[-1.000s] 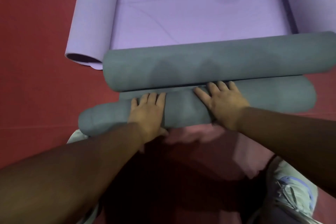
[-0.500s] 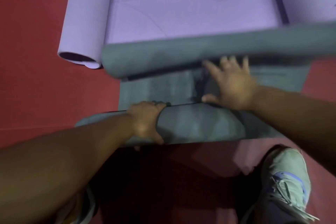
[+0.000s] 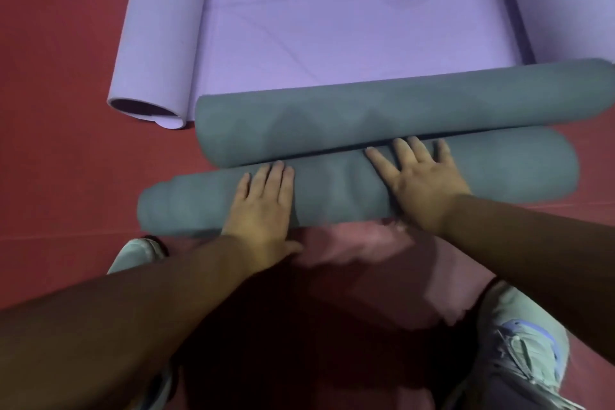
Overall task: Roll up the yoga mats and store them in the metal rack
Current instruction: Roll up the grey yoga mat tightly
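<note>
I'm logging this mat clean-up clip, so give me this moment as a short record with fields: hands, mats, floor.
left hand: left hand flat, fingers straight, pressing on the near grey roll
right hand: right hand flat on the same roll
far grey roll: far grey roll lies alongside, touching the near one
purple mat: purple mat open behind, its left edge curled
floor: red floor
rack: not in view

Grey mat point(image 3: 349, 190) lies double-rolled (lilac mat point(image 3: 332, 30) beyond).

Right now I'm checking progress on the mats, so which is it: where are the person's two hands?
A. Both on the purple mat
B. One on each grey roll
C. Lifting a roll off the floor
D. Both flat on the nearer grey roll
D: the left hand and right hand both lie with straight fingers on the nearer grey roll, which rests on the red floor.
</note>
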`<state>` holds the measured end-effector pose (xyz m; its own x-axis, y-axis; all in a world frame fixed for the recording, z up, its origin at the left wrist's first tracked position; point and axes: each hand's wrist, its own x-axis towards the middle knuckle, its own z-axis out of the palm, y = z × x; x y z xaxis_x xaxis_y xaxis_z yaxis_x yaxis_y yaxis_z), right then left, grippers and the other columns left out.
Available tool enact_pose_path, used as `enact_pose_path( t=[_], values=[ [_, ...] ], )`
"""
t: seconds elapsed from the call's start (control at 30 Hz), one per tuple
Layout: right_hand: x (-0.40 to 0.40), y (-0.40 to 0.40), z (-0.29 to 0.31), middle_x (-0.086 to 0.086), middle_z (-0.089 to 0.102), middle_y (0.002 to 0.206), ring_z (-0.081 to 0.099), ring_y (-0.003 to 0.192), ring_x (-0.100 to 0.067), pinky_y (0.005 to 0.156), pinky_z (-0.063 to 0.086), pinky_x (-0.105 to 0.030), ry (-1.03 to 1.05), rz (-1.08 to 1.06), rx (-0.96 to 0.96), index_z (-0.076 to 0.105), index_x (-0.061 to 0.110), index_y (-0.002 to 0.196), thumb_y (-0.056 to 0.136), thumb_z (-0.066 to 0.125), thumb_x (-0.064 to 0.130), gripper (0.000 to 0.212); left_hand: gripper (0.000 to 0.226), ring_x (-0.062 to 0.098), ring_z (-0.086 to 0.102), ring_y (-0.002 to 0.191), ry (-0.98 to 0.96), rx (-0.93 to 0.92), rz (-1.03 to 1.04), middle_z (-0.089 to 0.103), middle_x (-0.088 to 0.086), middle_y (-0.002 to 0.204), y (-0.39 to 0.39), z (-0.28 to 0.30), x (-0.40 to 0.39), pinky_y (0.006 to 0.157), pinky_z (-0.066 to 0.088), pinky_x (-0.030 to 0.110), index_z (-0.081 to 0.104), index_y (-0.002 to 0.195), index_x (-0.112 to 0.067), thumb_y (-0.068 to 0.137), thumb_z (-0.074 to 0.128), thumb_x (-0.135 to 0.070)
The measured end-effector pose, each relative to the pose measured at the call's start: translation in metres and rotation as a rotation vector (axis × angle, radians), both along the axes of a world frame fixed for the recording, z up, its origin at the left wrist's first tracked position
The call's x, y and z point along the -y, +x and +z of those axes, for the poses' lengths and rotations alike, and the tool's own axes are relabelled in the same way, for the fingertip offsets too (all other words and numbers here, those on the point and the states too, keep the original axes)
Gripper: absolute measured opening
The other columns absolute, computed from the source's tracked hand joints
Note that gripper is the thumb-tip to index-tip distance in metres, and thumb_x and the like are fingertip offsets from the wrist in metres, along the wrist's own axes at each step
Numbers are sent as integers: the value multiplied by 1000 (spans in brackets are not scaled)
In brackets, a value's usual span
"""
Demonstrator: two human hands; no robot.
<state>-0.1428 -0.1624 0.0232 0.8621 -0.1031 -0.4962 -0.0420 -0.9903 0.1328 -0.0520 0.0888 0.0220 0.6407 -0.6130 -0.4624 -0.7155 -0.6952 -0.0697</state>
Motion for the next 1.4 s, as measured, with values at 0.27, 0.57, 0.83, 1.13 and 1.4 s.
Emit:
enact_pose_path(
  t=[0.27, 0.57, 0.83, 1.13, 1.4],
  values=[
    [15, 15, 6, -7, 46, 131, 45, 119, -29, 99, 36, -49, 87, 31, 0, 9, 33, 154, 56, 77, 70, 125, 121, 26, 46, 129, -11, 7, -16, 45, 0, 142, 33, 11, 22, 105, 40, 46, 33, 147, -23, 49, 86, -69],
    [3, -43, 13, -2, 42, 149, 43, 133, -26, 108, 37, -44, 299, -25, -239, 8, 41, 154, 50, 73, 76, 128, 116, 23, 49, 129, 57, -277, -210, 48, -1, 145, 11, 16, -3, 111, 39, 35, 35, 150, -26, 53, 78, -74],
    [17, -23, 25, -22, -2, 166, -1, 155, -36, 120, 10, -61, 240, -115, 247, 24, 30, 158, 82, 76, 37, 93, 56, 41, 62, 101, -334, -11, -28, 65, 12, 111, 61, 19, 10, 86, 54, 47, 70, 124, -20, 70, 84, -16],
    [0, -19, 7, -18, -17, 165, -12, 153, -39, 120, 5, -62, 45, -55, 1, -26, 11, 154, 99, 43, 29, 90, 130, 34, 8, 154, 40, 14, -61, 10, 16, 166, 30, 8, 24, 126, 9, 46, -2, 159, -7, 72, 57, -84],
    [19, 18, 5, -25, 33, 147, 38, 130, -42, 97, 36, -55, -68, -6, 249, 21, 14, 157, 92, 49, 16, 70, 134, 34, 45, 132, 52, -45, 10, 48, 13, 140, 84, 4, 67, 111, 37, 47, 33, 143, -13, 40, 81, -82]
  ],
)
